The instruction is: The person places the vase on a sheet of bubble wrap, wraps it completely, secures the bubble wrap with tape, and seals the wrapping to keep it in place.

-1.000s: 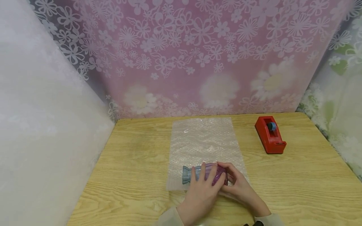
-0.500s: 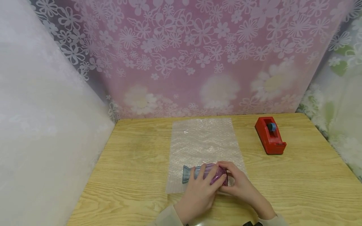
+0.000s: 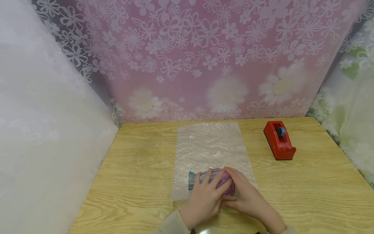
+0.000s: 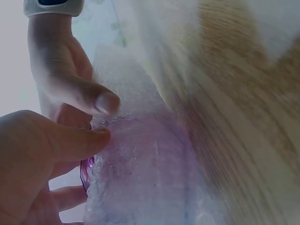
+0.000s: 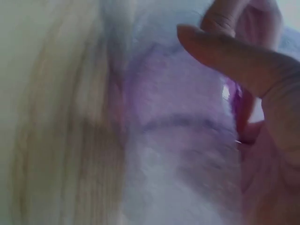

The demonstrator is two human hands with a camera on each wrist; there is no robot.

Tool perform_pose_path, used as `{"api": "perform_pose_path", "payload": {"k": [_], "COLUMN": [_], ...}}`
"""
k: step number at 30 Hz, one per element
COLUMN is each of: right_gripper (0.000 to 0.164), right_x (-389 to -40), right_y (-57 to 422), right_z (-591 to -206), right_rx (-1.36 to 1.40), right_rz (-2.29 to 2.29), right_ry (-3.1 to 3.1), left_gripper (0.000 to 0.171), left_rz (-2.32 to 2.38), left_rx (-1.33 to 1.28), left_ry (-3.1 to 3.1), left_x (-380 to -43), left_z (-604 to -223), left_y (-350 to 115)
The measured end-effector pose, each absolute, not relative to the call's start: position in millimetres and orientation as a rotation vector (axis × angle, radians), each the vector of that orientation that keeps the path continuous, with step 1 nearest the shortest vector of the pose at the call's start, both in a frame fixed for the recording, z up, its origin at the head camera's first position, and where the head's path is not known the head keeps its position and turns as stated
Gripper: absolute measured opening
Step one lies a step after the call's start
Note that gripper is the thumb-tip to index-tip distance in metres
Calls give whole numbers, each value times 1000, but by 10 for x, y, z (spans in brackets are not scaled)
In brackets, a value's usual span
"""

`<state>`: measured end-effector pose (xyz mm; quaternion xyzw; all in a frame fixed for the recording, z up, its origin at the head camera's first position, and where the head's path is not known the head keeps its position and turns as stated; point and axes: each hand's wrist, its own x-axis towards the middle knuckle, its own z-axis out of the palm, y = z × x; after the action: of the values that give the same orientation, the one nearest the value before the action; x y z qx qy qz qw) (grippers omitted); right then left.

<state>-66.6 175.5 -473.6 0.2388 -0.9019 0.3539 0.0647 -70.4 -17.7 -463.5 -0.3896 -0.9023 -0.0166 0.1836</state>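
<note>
A glass vase [image 3: 229, 189], blue-grey at its flared mouth and purple toward the base, lies on its side near the front edge of a bubble wrap sheet [image 3: 209, 143]. My left hand [image 3: 202, 199] grips the vase from above, fingers spread across its body. At the base end, my right hand [image 3: 249, 198] holds it with fingers over the far side and thumb on the near side. In the left wrist view, both thumbs press on bubble wrap [image 4: 145, 164] that covers the vase's near side, its purple showing through. My fingers hide much of the vase's upper side.
A red tape dispenser [image 3: 280, 143] stands at the back right of the wooden table [image 3: 140, 156]. Floral curtains hang behind the table [image 3: 181, 65] and along both sides.
My right hand has shifted slightly around the vase's base, its thumb moving lower on the near side. The vase has rolled slightly between my hands; the tape dispenser stays put.
</note>
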Motion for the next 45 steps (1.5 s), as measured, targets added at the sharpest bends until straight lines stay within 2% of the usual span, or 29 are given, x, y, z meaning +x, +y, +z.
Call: {"api": "perform_pose_path", "payload": {"k": [6,18,45], "right_gripper": [90,82,68], "right_x": [-756,-834,-960], "right_y": [1701,1733,1826], "right_z": [-4746,-4625,-4496], "right_rx": [670,726,849], "right_rz": [906,849,1039], "right_ry": [-2663,-2724,-2898], "left_gripper": [52,58,51], "left_rz": [-70,-154,-171], "left_rx": [-1068,-1102,-1141], "left_ry": [-2554,-2631,-2825], "left_x": [-727,-748,-783], "left_z": [-4645,-4597,-4490], "left_y": [-167,-207,-166]}}
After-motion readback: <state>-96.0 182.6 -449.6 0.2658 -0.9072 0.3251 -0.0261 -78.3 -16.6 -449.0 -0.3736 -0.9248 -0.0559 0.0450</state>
